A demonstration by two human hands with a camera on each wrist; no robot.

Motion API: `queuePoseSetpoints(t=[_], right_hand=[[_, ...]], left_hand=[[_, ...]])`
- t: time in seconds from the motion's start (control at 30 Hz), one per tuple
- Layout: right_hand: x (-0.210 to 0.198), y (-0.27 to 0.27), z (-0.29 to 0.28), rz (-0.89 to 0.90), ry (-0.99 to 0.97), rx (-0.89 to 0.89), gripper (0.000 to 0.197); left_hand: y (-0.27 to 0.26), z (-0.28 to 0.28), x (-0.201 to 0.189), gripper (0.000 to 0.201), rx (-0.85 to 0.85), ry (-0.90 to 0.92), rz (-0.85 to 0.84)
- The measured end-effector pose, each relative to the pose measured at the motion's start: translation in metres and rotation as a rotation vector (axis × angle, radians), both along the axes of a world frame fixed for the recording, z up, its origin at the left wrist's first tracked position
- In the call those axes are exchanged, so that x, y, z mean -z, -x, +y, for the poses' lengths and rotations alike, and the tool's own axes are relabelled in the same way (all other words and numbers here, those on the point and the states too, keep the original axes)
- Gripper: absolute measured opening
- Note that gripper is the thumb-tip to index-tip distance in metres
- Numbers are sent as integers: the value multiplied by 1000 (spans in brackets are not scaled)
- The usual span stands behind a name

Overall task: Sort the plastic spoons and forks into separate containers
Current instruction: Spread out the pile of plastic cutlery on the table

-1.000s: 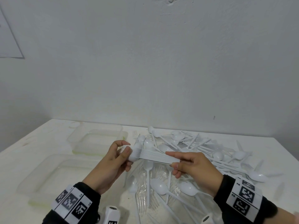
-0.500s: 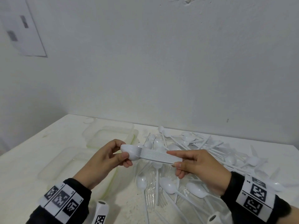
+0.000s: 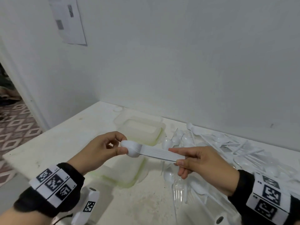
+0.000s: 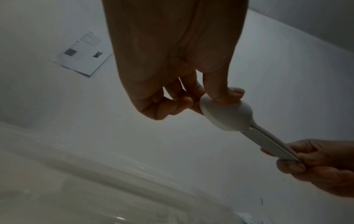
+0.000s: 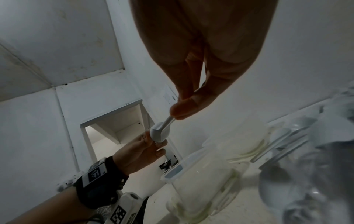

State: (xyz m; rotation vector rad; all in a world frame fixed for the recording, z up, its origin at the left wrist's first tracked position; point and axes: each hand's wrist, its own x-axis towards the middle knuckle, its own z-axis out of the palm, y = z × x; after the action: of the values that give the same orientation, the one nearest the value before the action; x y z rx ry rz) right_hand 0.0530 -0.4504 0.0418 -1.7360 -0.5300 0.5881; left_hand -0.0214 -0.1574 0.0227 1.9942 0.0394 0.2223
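A nested stack of white plastic spoons point(image 3: 151, 151) is held in the air between both hands, above the white table point(image 3: 68, 143), with the bowls at 9 o'clock and the handle ends at 3 o'clock. The left hand point(image 3: 99, 150) pinches the bowl end: its thumb presses the near side of the bowls and a curled finger meets the far side, the remaining fingers curled loosely behind (the left wrist view shows this pinch plainly). The right hand point(image 3: 203, 163) clamps the handle ends between thumb and fingers, forefinger laid along the top of the stack. The hands are apart, joined only by the stack. Directly below the stack, at about 6 o'clock from it, sits a clear plastic container point(image 3: 120, 176) with a greenish rim; a second clear container point(image 3: 142, 129) lies beyond it at 12 o'clock, near the wall. To the stack's 3 o'clock a loose pile of white spoons point(image 3: 227, 143) spreads across the table, and at roughly 5 o'clock several clear plastic forks point(image 3: 178, 194) lie among more spoons. A sheet of paper point(image 3: 69, 20) hangs on the wall at 11 o'clock. Both wrists wear black bands with printed square markers.
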Motion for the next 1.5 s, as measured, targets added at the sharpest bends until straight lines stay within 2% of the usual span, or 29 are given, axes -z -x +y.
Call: queuePoseSetpoints(t=[0.1,0.2,0.27,0.37,0.5,0.7,0.8,0.87,1.0,1.13,1.3,1.43,1.5], right_hand=[[5,5,33,-29,24,-8,33],[12,9,70,-80,62,7,32],[17,10,95,-129,100,16,31],[25,11,126,-213,153,37,27],[36,12,153,-377,277,60,23],[46,9,171,-619,528,-43,26],[52,10,172,-688,585,-117,46],[51,8,172,-721,634,-130,51],[51,6,176,-725,726,-170,47],[56,6,178,-664,736,-200,47],[60,2,180,-685,735,-201,38],[58,-2,183,-701,802,-251,41],[58,-4,185,-690,871,-295,52]], left_hand=[[5,37,-2,61,3,-82,6],[1,75,-7,39,30,-182,45],[-3,101,-6,31,71,-222,57],[-12,137,-1,34,113,-263,71],[-27,169,4,52,213,-306,75],[-44,185,14,64,320,-342,74],[-48,187,21,49,375,-394,77],[-50,189,26,40,435,-450,72],[-53,191,32,44,561,-558,51],[-57,193,32,43,600,-560,88],[-65,186,24,26,659,-662,210],[-66,182,21,29,652,-732,238],[-65,178,19,31,635,-829,232]])
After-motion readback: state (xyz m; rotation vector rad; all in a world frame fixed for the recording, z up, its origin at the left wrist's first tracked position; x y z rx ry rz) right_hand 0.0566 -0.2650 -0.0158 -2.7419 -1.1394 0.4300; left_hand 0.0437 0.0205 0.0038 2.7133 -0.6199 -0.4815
